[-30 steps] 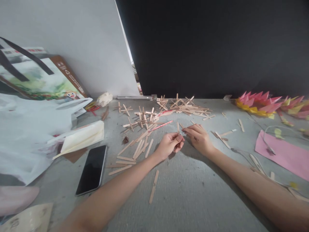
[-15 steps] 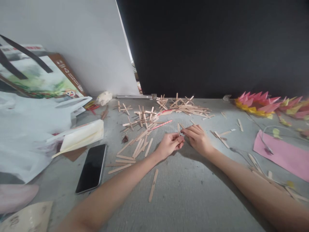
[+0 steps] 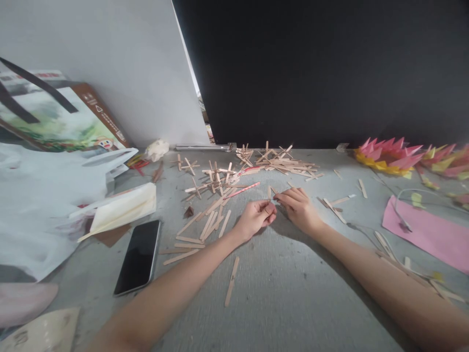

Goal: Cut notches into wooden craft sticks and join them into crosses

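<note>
Between the two hands, at the middle of the grey bench (image 3: 278,293), a thin wooden craft stick (image 3: 270,192) stands up from the left hand (image 3: 255,217), whose grip is curled narrow around its lower end. The right hand (image 3: 298,208) meets it from the right, fingers pinched close at the same spot; whether it grasps the stick or some small piece against it is too fine to tell. Compared with a second ago, both hands sit almost where they were, only drawn a little tighter together, so the work on this one stick looks to be continuing rather than finished.

Just left of the hands lie loose flat sticks (image 3: 205,225), pale, smooth and round-ended. Farther back is a heap of glued crosses (image 3: 216,178) with a red-striped stick (image 3: 245,189) among them, and a second pile (image 3: 286,164) beyond. One lone stick (image 3: 232,281) lies nearer, between the forearms. A black glossy phone (image 3: 138,256) rests at near left beside a cream folded paper (image 3: 122,210). At far right sit spiky pink and yellow paper flowers (image 3: 388,156) and a pink sheet (image 3: 425,232) crossed by a thin cable.
</note>
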The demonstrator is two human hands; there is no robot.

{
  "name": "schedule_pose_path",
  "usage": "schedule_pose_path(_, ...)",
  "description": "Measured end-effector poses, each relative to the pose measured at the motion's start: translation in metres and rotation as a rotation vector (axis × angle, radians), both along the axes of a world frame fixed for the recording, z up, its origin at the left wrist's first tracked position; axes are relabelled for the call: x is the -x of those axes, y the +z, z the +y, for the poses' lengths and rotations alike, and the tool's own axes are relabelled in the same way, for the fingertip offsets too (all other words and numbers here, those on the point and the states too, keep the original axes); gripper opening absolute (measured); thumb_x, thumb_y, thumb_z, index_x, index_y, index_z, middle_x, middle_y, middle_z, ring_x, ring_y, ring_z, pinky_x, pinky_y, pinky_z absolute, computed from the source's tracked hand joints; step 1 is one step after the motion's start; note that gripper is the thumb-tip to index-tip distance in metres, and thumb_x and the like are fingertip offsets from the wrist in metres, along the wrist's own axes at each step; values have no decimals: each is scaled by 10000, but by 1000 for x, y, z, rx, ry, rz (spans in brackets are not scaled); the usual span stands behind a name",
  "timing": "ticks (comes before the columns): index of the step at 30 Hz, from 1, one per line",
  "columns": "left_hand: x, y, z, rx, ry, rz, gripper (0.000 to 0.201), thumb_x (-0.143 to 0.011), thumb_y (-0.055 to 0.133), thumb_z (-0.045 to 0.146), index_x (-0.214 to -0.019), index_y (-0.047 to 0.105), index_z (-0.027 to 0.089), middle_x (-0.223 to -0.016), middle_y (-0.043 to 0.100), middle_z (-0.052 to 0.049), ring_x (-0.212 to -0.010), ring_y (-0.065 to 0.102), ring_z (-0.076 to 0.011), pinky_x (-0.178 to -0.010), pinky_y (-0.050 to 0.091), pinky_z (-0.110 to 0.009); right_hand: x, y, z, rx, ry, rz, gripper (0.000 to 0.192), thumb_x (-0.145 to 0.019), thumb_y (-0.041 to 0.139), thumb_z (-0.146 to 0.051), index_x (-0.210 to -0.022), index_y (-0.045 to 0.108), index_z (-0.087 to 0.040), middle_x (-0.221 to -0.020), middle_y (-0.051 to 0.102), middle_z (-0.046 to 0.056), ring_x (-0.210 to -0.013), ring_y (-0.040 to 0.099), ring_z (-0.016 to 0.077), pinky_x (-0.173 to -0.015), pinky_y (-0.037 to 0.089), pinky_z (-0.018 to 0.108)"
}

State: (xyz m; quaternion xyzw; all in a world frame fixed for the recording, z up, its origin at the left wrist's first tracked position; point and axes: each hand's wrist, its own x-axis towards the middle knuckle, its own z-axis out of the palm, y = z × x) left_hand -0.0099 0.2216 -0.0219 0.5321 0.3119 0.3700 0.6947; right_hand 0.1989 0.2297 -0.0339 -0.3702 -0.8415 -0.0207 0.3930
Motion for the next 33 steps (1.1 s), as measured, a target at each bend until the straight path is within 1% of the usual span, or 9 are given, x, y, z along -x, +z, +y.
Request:
schedule_pose_path(5, -2, 2, -1, -51, 0, 69, 585, -834, 740, 705, -737, 578, 151, -616, 556, 14, -516, 404, -69, -514, 288, -223, 3, 3, -3, -20, 17, -24, 235, -1079, 483, -135, -1157, 690, -214, -968, 749, 65, -864, 592, 231, -799, 387, 380)
schedule_pose_path(10, -3, 2, 0, -70, -3, 83, 610, -797, 753, 738, -755, 602, 148, -611, 553, 11, -542, 450, -88, -532, 310, -229, 5, 5, -5, -7, 27, -53, 237, -1077, 480, -135, -1153, 690, -213, -960, 744, 65, -866, 595, 233, -801, 386, 381)
schedule_pose_path(17, 0, 3, 0, 3, -6, 46, 570, -835, 741, 696, -753, 584, 154, -623, 545, 11, -514, 390, -68, -508, 251, -228, 2, 1, 1, -3, 25, -24, 255, -1072, 475, -130, -1157, 694, -228, -965, 741, 64, -875, 600, 233, -811, 398, 383)
schedule_pose_path(22, 2, -1, 2, 19, 16, 29, 560, -837, 743, 692, -779, 591, 155, -613, 539, 19, -505, 366, -66, -497, 233, -223, -1, 4, 0, -16, -1, -32, 279, -1066, 456, -101, -1174, 691, -207, -975, 751, 77, -858, 592, 233, -783, 396, 380)
schedule_pose_path(26, 3, -4, 3, -38, 8, 103, 562, -839, 736, 697, -794, 620, 149, -615, 564, 11, -508, 393, -73, -506, 269, -225, -2, 8, -2, -15, 4, -47, 267, -1062, 462, -103, -1146, 698, -199, -964, 750, 81, -855, 589, 230, -783, 390, 378)
schedule_pose_path(29, 3, -4, 2, -84, 3, 131, 567, -849, 721, 703, -794, 627, 147, -622, 571, 5, -526, 425, -83, -519, 298, -225, 0, 7, -3, -18, 10, -58, 269, -1054, 465, -103, -1138, 697, -211, -953, 742, 73, -857, 588, 233, -788, 388, 378)
schedule_pose_path(33, 0, -2, 1, -164, -15, 171, 591, -873, 688, 712, -698, 577, 158, -609, 565, -5, -533, 440, -87, -524, 304, -227, 5, 5, -5, -25, 26, -109, 251, -1053, 478, -109, -1138, 689, -214, -942, 730, 67, -856, 581, 238, -798, 383, 382)
